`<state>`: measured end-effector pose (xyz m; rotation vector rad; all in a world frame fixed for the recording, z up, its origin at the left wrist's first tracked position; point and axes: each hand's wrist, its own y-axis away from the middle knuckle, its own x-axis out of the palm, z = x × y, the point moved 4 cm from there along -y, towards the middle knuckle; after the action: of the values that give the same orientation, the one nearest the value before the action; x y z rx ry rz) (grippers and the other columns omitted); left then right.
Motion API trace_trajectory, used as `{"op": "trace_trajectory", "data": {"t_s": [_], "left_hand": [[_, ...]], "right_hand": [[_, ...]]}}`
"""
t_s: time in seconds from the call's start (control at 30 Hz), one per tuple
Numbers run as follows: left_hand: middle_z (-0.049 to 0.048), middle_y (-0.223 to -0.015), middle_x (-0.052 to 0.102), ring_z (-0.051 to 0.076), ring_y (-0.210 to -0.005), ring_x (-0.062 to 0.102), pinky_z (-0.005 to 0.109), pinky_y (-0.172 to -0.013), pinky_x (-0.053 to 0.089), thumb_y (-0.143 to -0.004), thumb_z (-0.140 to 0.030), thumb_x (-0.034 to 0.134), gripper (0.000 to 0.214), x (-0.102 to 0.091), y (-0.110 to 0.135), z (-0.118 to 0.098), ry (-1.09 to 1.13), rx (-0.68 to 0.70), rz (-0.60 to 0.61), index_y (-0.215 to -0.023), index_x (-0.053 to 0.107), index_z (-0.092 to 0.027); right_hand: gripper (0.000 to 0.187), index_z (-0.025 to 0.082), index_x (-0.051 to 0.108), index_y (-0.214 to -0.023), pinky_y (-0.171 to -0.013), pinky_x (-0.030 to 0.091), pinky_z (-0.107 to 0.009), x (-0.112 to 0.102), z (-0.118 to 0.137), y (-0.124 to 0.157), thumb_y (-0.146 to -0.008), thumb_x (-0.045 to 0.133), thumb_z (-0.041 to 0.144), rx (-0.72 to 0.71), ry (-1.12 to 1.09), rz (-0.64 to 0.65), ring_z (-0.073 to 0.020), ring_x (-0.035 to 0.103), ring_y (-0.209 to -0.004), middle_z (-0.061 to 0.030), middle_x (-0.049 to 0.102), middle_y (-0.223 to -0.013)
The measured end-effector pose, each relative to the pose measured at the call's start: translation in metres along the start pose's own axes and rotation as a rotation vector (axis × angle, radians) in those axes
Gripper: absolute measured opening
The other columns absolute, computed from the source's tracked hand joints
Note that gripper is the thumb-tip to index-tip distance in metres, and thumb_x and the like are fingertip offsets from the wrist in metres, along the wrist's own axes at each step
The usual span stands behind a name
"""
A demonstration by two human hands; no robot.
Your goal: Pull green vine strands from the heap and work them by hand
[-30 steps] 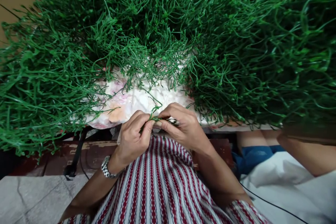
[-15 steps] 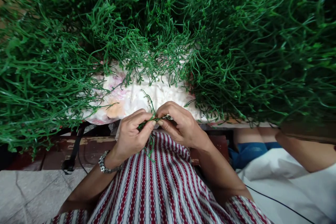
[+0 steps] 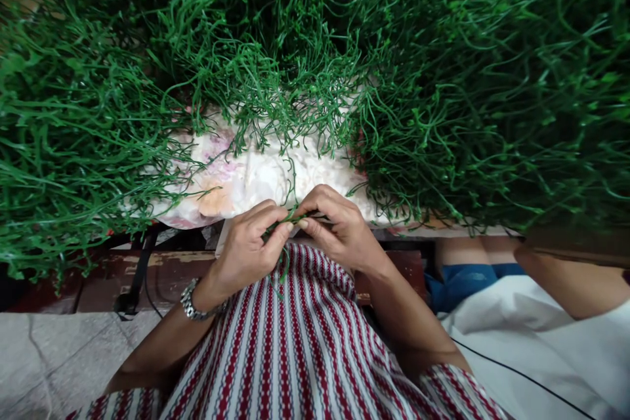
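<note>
Just above my lap, at the table's front edge, my left hand [image 3: 253,239] pinches thin green plant stems [image 3: 294,177] between thumb and forefinger. My right hand [image 3: 339,230] pinches the same stems a short way to the right, its fingertips close to those of the left. One branch of the stems points up over the cloth, and another strand hangs down against the striped garment. The parts inside my fingers are hidden. Beyond my hands, a floral cloth [image 3: 260,184] covers the table.
A large heap of green stems [image 3: 295,26] surrounds the cloth on the left, back and right. A worn dark red wooden bench [image 3: 172,279] lies below the table edge. At the right sits another person, with blue shorts [image 3: 457,282] and white cloth [image 3: 522,341] showing.
The upright branch of the stems has swung a little to the right. Both hands keep their pinch in nearly the same place, and the view has shifted slightly.
</note>
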<state>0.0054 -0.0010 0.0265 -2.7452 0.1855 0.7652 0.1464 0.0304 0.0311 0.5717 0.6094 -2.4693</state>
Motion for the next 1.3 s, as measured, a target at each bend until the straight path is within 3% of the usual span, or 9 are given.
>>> {"op": "trace_trajectory", "data": {"t_s": [0.23,0.47,0.63,0.77,0.93,1.03,1.17,1.3], "left_hand": [[-0.0005,-0.067,0.051,0.012,-0.064,0.049,0.025,-0.06,0.035,-0.081,-0.015,0.047,0.013,0.001,-0.003,0.003,-0.091,-0.029,0.193,-0.069,0.053,-0.017],[-0.0005,-0.066,0.052,0.011,-0.064,0.049,0.024,-0.06,0.036,-0.081,-0.012,0.048,0.013,-0.002,-0.005,0.006,-0.082,-0.025,0.174,-0.07,0.054,-0.016],[-0.0007,-0.064,0.053,0.009,-0.06,0.048,0.022,-0.057,0.037,-0.083,-0.011,0.049,0.014,-0.008,0.0,0.002,-0.072,0.075,0.206,-0.072,0.057,-0.015],[-0.0008,-0.063,0.053,0.009,-0.06,0.049,0.021,-0.057,0.037,-0.083,-0.011,0.051,0.012,-0.014,0.004,-0.002,-0.032,0.126,0.249,-0.072,0.056,-0.014],[-0.0023,-0.06,0.048,0.008,-0.058,0.045,0.021,-0.056,0.035,-0.082,-0.011,0.052,0.014,-0.014,0.0,0.0,0.019,0.02,0.24,-0.068,0.053,-0.014],[-0.0029,-0.059,0.045,0.008,-0.057,0.043,0.021,-0.055,0.034,-0.081,-0.01,0.053,0.016,-0.01,-0.001,-0.001,0.041,0.024,0.192,-0.065,0.05,-0.015],[-0.0024,-0.059,0.044,0.008,-0.058,0.043,0.022,-0.055,0.034,-0.082,-0.011,0.05,0.017,-0.006,0.0,0.0,0.027,0.038,0.144,-0.065,0.05,-0.015],[-0.0026,-0.058,0.042,0.008,-0.057,0.042,0.022,-0.054,0.032,-0.084,-0.012,0.048,0.021,-0.006,0.003,0.0,0.004,0.084,0.279,-0.064,0.05,-0.015]], "right_hand": [[0.005,0.017,0.044,-0.088,-0.064,0.038,-0.026,0.004,0.001,0.002,-0.085,0.043,0.013,-0.008,0.144,0.142,-0.0141,0.045,-0.072,-0.0036,0.051,-0.079],[0.008,0.014,0.049,-0.092,-0.067,0.038,-0.026,0.003,0.002,-0.001,-0.088,0.042,0.015,0.01,0.282,0.24,-0.0149,0.046,-0.076,-0.0058,0.05,-0.081],[0.009,0.013,0.052,-0.092,-0.062,0.038,-0.024,0.003,0.006,0.006,-0.089,0.043,0.017,0.004,0.292,0.334,-0.0128,0.049,-0.071,-0.0051,0.054,-0.081],[0.012,0.013,0.053,-0.095,-0.065,0.041,-0.023,0.002,0.013,0.012,-0.091,0.043,0.018,-0.058,0.188,0.279,-0.0121,0.053,-0.076,-0.0046,0.058,-0.083],[0.018,0.014,0.053,-0.102,-0.069,0.043,-0.024,0.006,0.007,0.011,-0.092,0.042,0.024,0.008,0.129,0.272,-0.013,0.052,-0.079,-0.0062,0.056,-0.088],[0.022,0.012,0.051,-0.102,-0.075,0.044,-0.027,0.014,0.003,0.011,-0.092,0.042,0.031,0.011,0.07,0.288,-0.0149,0.051,-0.085,-0.0089,0.053,-0.093],[0.021,0.014,0.048,-0.087,-0.062,0.041,-0.023,0.023,0.001,0.014,-0.094,0.036,0.031,0.02,0.064,0.262,-0.0118,0.048,-0.069,-0.0034,0.053,-0.076],[0.025,0.015,0.046,-0.077,-0.056,0.033,-0.023,0.022,0.007,0.017,-0.095,0.034,0.028,-0.026,0.23,0.277,-0.0105,0.042,-0.059,-0.0005,0.05,-0.066]]}}
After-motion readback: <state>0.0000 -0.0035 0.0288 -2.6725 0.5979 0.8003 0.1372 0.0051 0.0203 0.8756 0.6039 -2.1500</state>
